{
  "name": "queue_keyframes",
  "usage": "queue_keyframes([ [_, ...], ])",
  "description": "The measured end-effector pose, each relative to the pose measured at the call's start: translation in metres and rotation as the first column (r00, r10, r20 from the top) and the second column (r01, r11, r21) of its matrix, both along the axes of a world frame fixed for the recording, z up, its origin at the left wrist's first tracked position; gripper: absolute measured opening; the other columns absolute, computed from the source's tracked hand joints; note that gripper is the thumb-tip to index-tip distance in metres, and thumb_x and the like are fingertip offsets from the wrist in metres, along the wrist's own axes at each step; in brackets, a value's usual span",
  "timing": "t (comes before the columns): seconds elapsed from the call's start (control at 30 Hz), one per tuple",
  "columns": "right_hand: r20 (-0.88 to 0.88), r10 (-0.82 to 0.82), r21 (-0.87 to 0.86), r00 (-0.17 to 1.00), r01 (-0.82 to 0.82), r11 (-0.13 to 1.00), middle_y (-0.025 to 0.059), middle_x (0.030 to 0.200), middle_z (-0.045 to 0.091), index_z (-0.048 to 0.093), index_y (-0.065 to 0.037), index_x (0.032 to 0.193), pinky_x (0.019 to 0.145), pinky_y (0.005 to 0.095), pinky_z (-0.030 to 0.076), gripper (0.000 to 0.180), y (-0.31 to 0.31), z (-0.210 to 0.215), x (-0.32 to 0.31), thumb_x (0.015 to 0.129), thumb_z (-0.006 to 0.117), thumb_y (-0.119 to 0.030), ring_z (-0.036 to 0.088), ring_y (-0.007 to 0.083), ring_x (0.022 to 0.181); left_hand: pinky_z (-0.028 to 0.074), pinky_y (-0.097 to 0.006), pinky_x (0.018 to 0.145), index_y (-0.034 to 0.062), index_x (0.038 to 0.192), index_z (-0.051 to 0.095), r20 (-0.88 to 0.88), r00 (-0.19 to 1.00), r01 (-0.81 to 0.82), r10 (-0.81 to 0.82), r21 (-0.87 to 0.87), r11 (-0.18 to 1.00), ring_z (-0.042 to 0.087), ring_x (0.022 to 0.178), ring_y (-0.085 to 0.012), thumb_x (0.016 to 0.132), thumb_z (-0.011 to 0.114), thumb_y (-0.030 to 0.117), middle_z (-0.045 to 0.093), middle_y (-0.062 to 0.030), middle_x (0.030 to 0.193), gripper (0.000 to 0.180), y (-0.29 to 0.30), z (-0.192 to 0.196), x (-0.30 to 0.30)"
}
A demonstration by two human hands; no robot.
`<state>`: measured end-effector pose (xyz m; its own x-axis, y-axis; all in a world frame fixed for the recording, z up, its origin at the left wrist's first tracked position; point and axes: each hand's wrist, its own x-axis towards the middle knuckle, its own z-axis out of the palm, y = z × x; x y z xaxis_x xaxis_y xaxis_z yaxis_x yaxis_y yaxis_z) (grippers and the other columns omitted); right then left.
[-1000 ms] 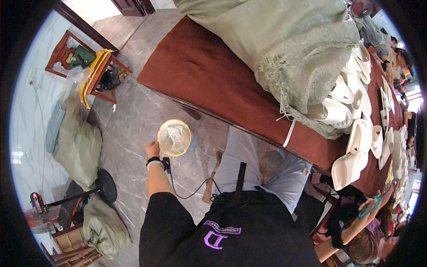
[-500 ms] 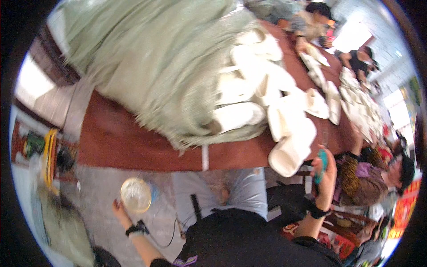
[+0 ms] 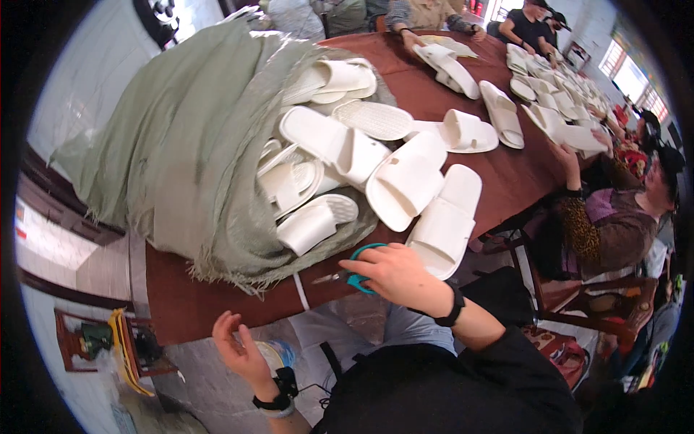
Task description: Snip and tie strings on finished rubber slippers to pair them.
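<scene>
My right hand (image 3: 408, 281) is closed round the teal handles of a pair of scissors (image 3: 356, 281), held at the table's near edge with the blades toward the left. Just beyond this hand lies a white slide slipper (image 3: 447, 224), close to my wrist and fingers. My left hand (image 3: 238, 347) hovers below the table edge with its fingers apart and nothing in it. Several more white slippers (image 3: 408, 177) spill out of a large green woven sack (image 3: 195, 159) onto the table. A transparent round tub (image 3: 271, 356) is partly hidden behind my left hand.
A dark red cloth covers the table (image 3: 195, 311). Across it, a person (image 3: 426, 22) handles a slipper. To the right, another person (image 3: 611, 224) holds up a slipper (image 3: 560, 130), beside a heap of slippers (image 3: 557, 83). A wooden chair (image 3: 578, 296) stands at my right.
My right hand has moved left with the scissors, from the right side to in front of the slippers. My left hand has risen toward the table edge, away from the tub. The view has shifted.
</scene>
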<state>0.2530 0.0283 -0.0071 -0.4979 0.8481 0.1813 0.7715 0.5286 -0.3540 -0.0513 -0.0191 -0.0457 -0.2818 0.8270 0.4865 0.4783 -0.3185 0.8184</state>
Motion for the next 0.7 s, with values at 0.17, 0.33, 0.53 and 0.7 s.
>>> queue_keyframes([
  [0.17,-0.306,-0.012,0.045,0.952,0.027,0.999,0.0107,0.103,0.061,0.058,-0.008,0.114,0.081,0.0375,0.048,0.039,0.001,-0.024,0.015,0.075,0.063,-0.008,0.058,0.0283,0.096,0.041,-0.034,0.094,-0.0018,0.119,0.047,-0.119,0.915,0.380,-0.385,-0.062,0.923,0.053,0.105,-0.0229,0.082,0.052,-0.007,0.047,-0.0157,0.122,0.038,0.014,0.035,0.068],
  [0.33,-0.541,-0.237,0.132,0.807,0.360,0.924,0.0113,0.093,0.061,0.063,-0.006,0.098,0.074,0.0362,0.049,0.024,-0.022,0.004,0.062,0.075,0.066,-0.004,0.059,0.0293,0.086,0.042,-0.033,0.094,-0.0005,0.133,0.033,0.563,0.538,0.840,-0.627,-0.297,0.455,0.054,0.107,-0.0213,0.089,0.055,0.006,0.048,-0.0165,0.125,0.049,0.048,0.042,0.118],
  [0.53,-0.571,-0.677,-0.599,0.464,0.329,0.730,-0.0001,0.061,0.056,0.058,-0.001,0.077,0.048,0.0237,0.041,0.025,-0.078,-0.046,0.130,0.084,0.068,-0.023,0.053,0.0057,0.055,0.046,-0.034,0.089,-0.0008,0.135,0.029,0.613,0.528,0.845,-0.587,-0.314,0.432,0.055,0.104,-0.0227,0.093,0.052,0.014,0.048,-0.0182,0.123,0.050,0.087,0.010,0.185],
  [0.7,-0.668,-0.739,-0.740,0.087,0.027,0.672,0.0033,0.071,0.061,0.051,-0.005,0.077,0.054,0.0235,0.046,0.027,-0.092,-0.092,0.102,0.087,0.064,-0.027,0.062,0.0113,0.066,0.050,-0.035,0.075,-0.0019,0.119,0.039,0.761,0.461,0.884,-0.457,-0.345,0.316,0.060,0.085,-0.0230,0.094,0.050,0.013,0.056,-0.0154,0.106,0.031,0.119,-0.012,0.222],
])
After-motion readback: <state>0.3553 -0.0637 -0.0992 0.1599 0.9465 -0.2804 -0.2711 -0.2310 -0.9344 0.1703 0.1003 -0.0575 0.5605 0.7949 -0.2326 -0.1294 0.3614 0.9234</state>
